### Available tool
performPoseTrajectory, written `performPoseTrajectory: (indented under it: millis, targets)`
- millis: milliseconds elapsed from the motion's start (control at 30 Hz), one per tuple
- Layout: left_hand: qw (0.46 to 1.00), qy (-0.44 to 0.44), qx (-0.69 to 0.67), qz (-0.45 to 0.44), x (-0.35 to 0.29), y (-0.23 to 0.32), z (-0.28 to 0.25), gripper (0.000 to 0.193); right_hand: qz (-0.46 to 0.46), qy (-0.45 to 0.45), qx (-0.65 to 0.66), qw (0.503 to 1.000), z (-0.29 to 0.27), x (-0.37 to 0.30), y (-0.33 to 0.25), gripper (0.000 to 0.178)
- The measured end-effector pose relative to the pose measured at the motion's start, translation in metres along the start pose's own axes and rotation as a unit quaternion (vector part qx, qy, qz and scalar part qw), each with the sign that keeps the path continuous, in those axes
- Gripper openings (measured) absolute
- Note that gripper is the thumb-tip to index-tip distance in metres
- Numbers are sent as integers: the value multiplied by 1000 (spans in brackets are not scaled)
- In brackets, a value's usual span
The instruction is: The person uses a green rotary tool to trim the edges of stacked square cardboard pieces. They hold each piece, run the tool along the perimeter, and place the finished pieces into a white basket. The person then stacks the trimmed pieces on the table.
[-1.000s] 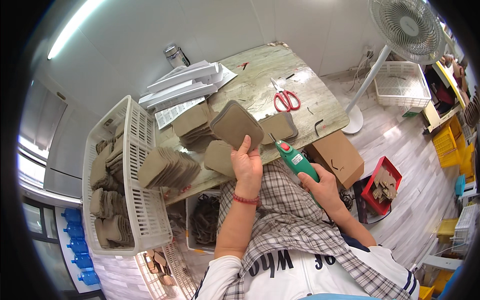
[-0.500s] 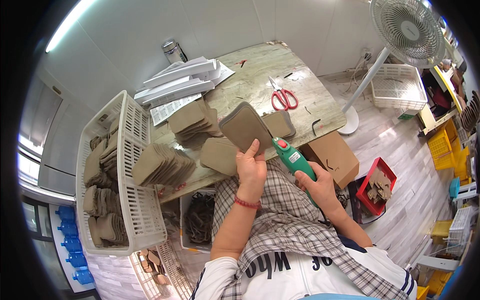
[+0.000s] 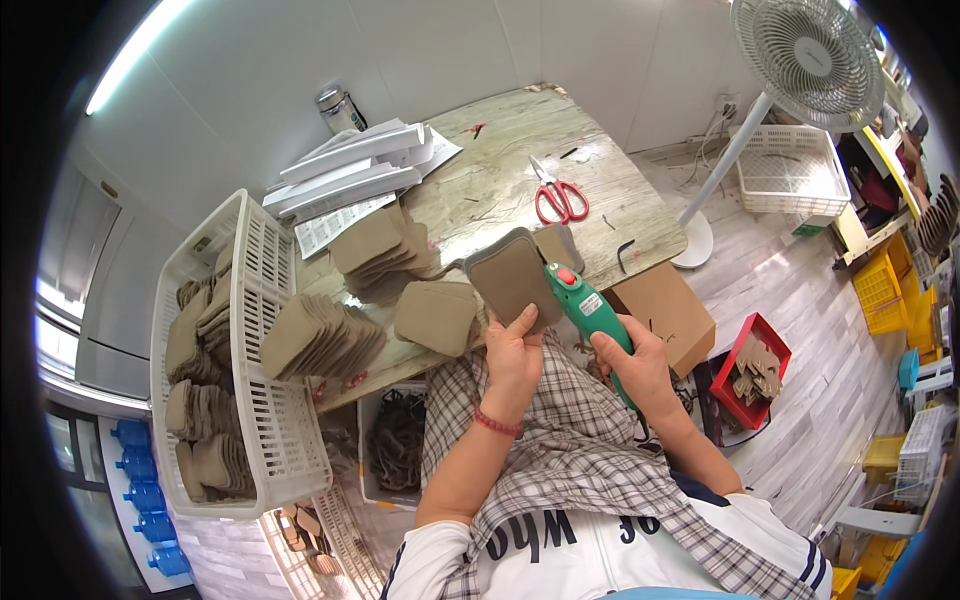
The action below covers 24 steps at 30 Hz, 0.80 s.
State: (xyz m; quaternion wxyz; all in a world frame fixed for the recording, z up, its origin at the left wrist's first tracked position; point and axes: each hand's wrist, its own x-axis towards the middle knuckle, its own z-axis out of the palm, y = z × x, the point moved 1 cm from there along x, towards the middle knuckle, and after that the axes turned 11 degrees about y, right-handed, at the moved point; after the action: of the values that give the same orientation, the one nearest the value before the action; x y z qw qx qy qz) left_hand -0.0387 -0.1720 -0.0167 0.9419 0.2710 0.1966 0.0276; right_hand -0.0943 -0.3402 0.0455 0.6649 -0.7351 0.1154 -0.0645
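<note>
Between thumb and fingers, my left hand [image 3: 513, 362] grips a brown fabric pad [image 3: 512, 276] with rounded corners and a darker rim, held up over the table's front edge. My right hand [image 3: 640, 368] is wrapped around a green handheld electric cutter [image 3: 594, 313] with a red button. Its narrow tip meets the pad's right edge near the upper corner. Behind the held pad, another pad [image 3: 560, 244] lies on the table. To the left rest a loose pad [image 3: 436, 316], a fanned stack of pads [image 3: 320, 335] and a further stack [image 3: 378, 246].
A white plastic basket [image 3: 283, 400] full of pads stands at the left. On the table [image 3: 500, 130] lie red-handled scissors [image 3: 562, 200], white papers [image 3: 350, 170] and a steel flask [image 3: 340, 108]. Right of my lap are a cardboard box [image 3: 672, 318], a red tray [image 3: 727, 385] and a fan [image 3: 808, 60].
My left hand has brought the pad slightly right and down, tilting it more upright. The cutter's tip has shifted up along the pad's right edge. Both hands keep their hold.
</note>
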Motion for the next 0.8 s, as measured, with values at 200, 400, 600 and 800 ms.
performPoseTrajectory:
  millis: [200,400,600,800]
  targets:
    - [999,-10,32,-4,-7,-1,-5,38,-2,-1,8,1000,-3,5,-1,37]
    - [994,-46,99,16,-5,18,-15,41,5,-34,14,999,-17,10,3,37]
    - [973,-88,212,30,-2,64,-13,49,-4,-91,-21,996,-40,10,0,39]
    - [937,-134,321,-7,2,99,-12,51,-19,-121,-92,988,-54,8,-2,44]
